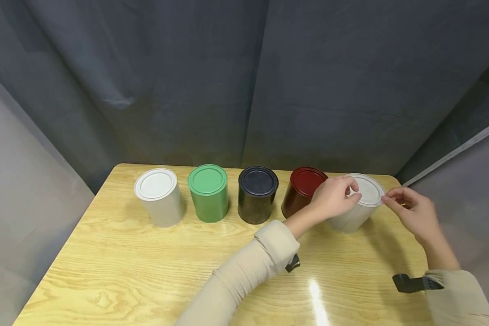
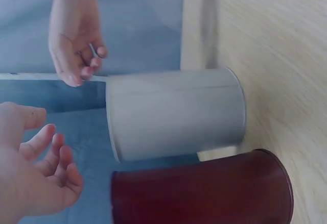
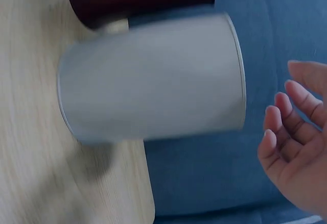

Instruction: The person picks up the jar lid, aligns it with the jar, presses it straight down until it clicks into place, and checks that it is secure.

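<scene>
A light grey-white lidded can stands upright at the right end of a row. In the head view my left hand overlaps the left side of its lid, fingers loosely bent. My right hand is at the lid's right edge, thumb and fingers bent towards the rim. Both wrist views show a gap between the fingers and the can: my left hand and my right hand hover above lid height, holding nothing. Directly left of this can is a dark red can, partly hidden behind the left hand.
Further left along the back of the wooden table stand a black can, a green can and a white can, all lidded. Dark curtains hang behind the table's back edge.
</scene>
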A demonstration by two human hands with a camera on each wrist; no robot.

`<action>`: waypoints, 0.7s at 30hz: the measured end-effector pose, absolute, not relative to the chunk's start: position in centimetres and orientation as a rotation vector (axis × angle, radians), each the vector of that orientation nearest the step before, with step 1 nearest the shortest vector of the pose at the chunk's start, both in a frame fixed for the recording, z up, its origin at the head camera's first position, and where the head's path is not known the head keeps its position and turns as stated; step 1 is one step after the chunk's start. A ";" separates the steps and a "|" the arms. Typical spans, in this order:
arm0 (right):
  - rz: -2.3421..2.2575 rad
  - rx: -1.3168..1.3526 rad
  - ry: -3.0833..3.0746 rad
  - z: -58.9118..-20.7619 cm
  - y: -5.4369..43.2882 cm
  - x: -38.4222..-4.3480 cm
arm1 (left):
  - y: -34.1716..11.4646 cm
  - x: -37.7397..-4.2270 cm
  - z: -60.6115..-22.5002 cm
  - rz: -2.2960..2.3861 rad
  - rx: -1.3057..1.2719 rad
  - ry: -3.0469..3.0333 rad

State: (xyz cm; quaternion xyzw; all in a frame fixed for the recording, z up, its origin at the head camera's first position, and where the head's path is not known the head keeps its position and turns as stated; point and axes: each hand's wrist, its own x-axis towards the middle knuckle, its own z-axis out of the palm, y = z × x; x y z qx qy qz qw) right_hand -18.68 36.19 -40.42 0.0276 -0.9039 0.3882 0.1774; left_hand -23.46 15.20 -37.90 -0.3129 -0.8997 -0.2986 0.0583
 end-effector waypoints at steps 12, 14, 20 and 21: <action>1.163 0.080 -2.519 -41.7 33.0 -14.6 | 11.1 -20.8 -37.3 -1.268 -1.145 -2.515; 1.152 0.075 -2.529 -42.1 32.7 -13.9 | 10.4 -20.3 -37.3 -1.294 -1.159 -2.500; 1.111 0.066 -2.538 -42.5 31.8 -12.4 | 8.4 -18.8 -38.1 -1.333 -1.171 -2.459; 1.106 0.070 -2.537 -42.5 31.7 -12.2 | 8.1 -18.6 -38.3 -1.351 -1.173 -2.449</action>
